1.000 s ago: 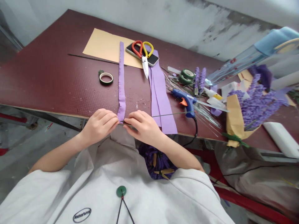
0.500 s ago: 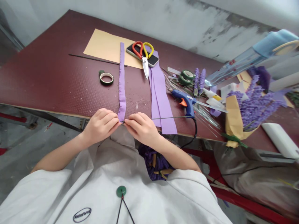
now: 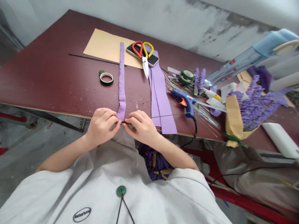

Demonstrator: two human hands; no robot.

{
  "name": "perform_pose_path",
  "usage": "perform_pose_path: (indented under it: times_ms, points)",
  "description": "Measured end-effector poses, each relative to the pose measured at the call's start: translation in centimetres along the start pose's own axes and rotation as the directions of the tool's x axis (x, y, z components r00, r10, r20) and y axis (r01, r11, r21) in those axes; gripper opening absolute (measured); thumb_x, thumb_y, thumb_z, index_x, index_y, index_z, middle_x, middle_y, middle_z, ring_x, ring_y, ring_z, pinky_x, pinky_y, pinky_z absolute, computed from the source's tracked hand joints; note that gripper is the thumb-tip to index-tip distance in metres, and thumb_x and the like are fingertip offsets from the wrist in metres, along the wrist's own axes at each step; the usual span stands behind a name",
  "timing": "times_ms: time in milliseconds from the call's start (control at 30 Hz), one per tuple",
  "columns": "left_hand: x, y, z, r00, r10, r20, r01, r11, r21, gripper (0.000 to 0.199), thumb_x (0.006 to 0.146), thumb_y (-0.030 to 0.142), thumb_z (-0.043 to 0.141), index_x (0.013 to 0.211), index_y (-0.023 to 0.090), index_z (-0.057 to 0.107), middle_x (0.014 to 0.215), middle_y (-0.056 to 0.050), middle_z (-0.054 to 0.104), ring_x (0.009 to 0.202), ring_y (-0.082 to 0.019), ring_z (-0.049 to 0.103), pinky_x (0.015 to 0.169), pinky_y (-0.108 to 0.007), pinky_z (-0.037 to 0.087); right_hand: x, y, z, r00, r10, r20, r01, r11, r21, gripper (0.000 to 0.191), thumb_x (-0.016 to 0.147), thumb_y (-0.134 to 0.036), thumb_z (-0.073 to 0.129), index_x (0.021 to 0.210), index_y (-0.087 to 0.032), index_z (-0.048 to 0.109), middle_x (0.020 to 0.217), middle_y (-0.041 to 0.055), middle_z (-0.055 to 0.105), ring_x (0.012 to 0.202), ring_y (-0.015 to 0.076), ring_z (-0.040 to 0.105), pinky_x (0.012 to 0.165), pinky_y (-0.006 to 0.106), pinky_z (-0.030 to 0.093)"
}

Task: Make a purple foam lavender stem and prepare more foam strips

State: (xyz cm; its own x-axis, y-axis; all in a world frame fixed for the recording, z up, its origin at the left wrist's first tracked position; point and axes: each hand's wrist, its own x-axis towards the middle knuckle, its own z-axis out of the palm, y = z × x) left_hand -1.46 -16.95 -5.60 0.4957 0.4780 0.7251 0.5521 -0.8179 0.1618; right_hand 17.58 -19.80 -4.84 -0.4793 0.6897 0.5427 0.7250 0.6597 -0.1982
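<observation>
A fringed purple paper strip runs from the far side of the table to its near edge. My left hand pinches the strip's near end between thumb and fingertips. Beside it, my right hand is closed on a thin green wire stem, which sticks out to the right over the table. The stem's tip meets the strip's end between my fingertips, where details are mostly hidden. A roll of green floral tape lies left of the strip.
Scissors rest on a phone, near tan paper. Wide purple paper strips lie right of my hands. Farther right are a blue glue gun, loose wires, a wrapped lavender bouquet and a tilted clear bottle.
My fingers have shifted slightly at the strip's end, with both thumbs now lower and more in sight. The stem's right end has risen a little.
</observation>
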Motion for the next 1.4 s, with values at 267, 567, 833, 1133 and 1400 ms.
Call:
perform_pose_path:
  times_ms: [267, 567, 833, 1133, 1400]
  points:
    - [1.1, 0.6, -1.0, 0.972, -0.168, 0.165, 0.159, 0.985, 0.069, 0.016, 0.081, 0.024, 0.06, 0.067, 0.019, 0.053, 0.077, -0.002, 0.064, 0.081, -0.021, 0.054, 0.075, -0.038, 0.037, 1.4, -0.2, -0.3, 0.987, 0.16, 0.022, -0.161, 0.976, 0.145, 0.02, 0.085, -0.022, 0.051, 0.065, -0.02, 0.048, 0.07, 0.0028, 0.053, 0.071, 0.0142, 0.048, 0.067, 0.027, 0.041]
    - [-0.1, -0.4, -0.8, 0.996, 0.092, 0.012, -0.093, 0.994, 0.063, 0.008, 0.08, 0.018, 0.063, 0.086, 0.023, 0.061, 0.081, -0.001, 0.067, 0.079, -0.018, 0.057, 0.075, -0.036, 0.043, 3.4, 0.1, -1.6, 0.908, 0.301, 0.292, -0.38, 0.883, 0.274, 0.022, 0.074, -0.014, 0.057, 0.06, -0.019, 0.042, 0.065, -0.0031, 0.047, 0.062, 0.0087, 0.044, 0.059, 0.023, 0.034]
    - [-1.0, -0.3, 0.3, 0.969, 0.196, -0.148, -0.162, 0.963, 0.213, 0.017, 0.077, 0.019, 0.068, 0.092, 0.025, 0.064, 0.083, -0.002, 0.066, 0.083, -0.019, 0.056, 0.076, -0.036, 0.045, 3.4, 0.1, -1.7, 0.912, 0.28, 0.301, -0.357, 0.902, 0.242, 0.019, 0.077, -0.015, 0.056, 0.062, -0.019, 0.045, 0.068, -0.0021, 0.049, 0.064, 0.0098, 0.046, 0.06, 0.024, 0.035]
    - [-1.1, 0.2, 0.4, 0.989, 0.103, -0.105, -0.085, 0.983, 0.164, 0.011, 0.079, 0.019, 0.065, 0.09, 0.023, 0.066, 0.077, -0.003, 0.063, 0.08, -0.018, 0.055, 0.075, -0.036, 0.044, 0.8, -0.3, -1.1, 0.986, 0.165, 0.034, -0.167, 0.983, 0.076, 0.012, 0.088, -0.02, 0.049, 0.091, -0.02, 0.061, 0.089, 0.0071, 0.063, 0.084, 0.0185, 0.052, 0.076, 0.034, 0.043]
    - [-0.7, 0.6, 0.0, 0.999, 0.027, -0.043, -0.019, 0.986, 0.165, 0.006, 0.08, 0.019, 0.062, 0.084, 0.022, 0.065, 0.076, -0.002, 0.064, 0.077, -0.019, 0.057, 0.073, -0.036, 0.044, 0.0, -0.8, 0.0, 0.997, 0.051, -0.055, -0.054, 0.997, -0.047, 0.01, 0.088, -0.024, 0.054, 0.088, -0.023, 0.064, 0.09, 0.0054, 0.063, 0.087, 0.019, 0.051, 0.078, 0.036, 0.04]
